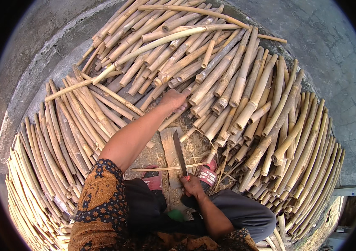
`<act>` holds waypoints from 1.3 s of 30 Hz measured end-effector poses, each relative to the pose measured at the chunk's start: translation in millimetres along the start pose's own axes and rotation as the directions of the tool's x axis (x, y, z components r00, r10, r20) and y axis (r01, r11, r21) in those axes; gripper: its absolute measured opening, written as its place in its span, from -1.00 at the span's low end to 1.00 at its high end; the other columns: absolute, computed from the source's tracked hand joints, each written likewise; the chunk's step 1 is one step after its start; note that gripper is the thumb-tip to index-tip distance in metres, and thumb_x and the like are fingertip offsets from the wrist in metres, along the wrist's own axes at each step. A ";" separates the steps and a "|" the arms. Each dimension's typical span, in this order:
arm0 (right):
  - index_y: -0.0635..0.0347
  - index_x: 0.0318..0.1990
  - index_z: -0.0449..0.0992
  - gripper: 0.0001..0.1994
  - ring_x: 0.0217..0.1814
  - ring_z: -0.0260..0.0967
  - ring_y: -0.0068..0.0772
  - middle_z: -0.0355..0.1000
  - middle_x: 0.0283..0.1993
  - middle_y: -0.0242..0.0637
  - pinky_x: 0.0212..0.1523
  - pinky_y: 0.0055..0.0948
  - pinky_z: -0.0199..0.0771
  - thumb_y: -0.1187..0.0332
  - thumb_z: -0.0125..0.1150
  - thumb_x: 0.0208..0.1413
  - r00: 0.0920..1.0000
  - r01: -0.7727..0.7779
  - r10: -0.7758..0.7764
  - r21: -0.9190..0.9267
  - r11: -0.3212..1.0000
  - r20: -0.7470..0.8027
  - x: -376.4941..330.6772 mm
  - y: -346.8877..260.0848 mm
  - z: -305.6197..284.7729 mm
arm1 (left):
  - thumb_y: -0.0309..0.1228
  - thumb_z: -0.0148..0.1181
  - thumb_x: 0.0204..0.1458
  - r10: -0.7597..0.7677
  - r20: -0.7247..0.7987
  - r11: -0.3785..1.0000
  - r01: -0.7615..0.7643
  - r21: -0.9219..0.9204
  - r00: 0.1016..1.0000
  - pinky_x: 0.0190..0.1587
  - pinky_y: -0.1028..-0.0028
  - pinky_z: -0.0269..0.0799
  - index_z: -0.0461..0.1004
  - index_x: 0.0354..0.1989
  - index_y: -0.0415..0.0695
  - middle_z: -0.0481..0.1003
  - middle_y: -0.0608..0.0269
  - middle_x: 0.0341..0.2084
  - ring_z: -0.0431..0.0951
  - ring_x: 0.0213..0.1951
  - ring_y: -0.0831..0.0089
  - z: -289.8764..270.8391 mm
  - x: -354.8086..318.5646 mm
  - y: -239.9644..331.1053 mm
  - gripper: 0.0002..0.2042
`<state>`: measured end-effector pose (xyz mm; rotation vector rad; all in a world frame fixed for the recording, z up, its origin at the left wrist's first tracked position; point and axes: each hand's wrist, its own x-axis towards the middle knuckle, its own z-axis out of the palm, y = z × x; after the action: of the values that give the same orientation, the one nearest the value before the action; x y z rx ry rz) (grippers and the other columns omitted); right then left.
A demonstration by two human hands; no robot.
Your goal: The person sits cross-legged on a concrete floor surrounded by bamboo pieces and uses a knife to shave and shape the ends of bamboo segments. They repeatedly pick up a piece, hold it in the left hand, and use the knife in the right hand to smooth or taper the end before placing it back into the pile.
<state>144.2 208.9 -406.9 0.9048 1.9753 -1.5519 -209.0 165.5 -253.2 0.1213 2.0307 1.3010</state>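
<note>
My left hand (173,99) reaches forward into the pile of cut bamboo sticks (228,83) and closes on the end of one bamboo stick (174,118) near the middle of the heap. My right hand (191,186) rests close to my body and grips the handle of a large knife (180,152). Its dark blade points away from me and lies over a flat wooden chopping block (169,146). A thin bamboo sliver (165,168) lies across the block just ahead of that hand.
Bamboo sticks surround me in a wide arc, stacked at left (52,138), ahead and at right (295,138). Behind them runs a grey concrete floor (324,50). My feet wear red sandals (206,173) beside the block, among chips and shavings.
</note>
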 end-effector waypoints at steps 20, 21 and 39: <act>0.35 -0.15 0.46 -0.62 -0.77 0.37 -0.28 0.40 -0.67 -0.18 -0.68 -0.24 0.35 0.11 0.13 0.27 1.000 0.025 -0.025 -0.014 1.000 -0.001 -2.3 1.0 -2.2 | 0.11 0.01 0.33 0.070 0.037 0.988 -0.075 0.137 0.997 -0.41 0.55 0.31 0.54 -0.26 -0.24 0.40 0.39 -0.56 0.36 -0.50 0.58 -164.9 -136.8 -34.2 -0.45; 0.35 -0.14 0.47 -0.62 -0.77 0.37 -0.27 0.40 -0.67 -0.18 -0.69 -0.24 0.34 0.11 0.13 0.27 0.998 0.058 -0.058 0.006 0.998 0.001 -1.9 2.5 -1.4 | 0.09 0.02 0.33 0.054 0.051 0.996 -0.057 0.070 0.997 -0.41 0.56 0.32 0.55 -0.24 -0.26 0.41 0.38 -0.57 0.38 -0.50 0.57 -179.6 -162.2 -53.2 -0.46; 0.33 -0.20 0.51 -0.63 -0.74 0.42 -0.26 0.46 -0.64 -0.16 -0.65 -0.26 0.41 0.11 0.16 0.24 0.981 0.180 -0.180 -0.001 0.984 -0.070 3.3 19.1 3.4 | -0.09 0.32 0.18 -0.293 -0.119 0.927 0.313 0.207 0.949 -0.06 0.46 0.46 0.50 0.12 -0.24 0.58 0.16 -0.20 0.58 -0.18 0.40 -112.0 -285.0 -205.4 -0.49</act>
<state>155.9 209.1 -422.7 0.8116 2.1552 -1.6448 -6.8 -142.8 -249.9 -0.1451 2.1631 0.8971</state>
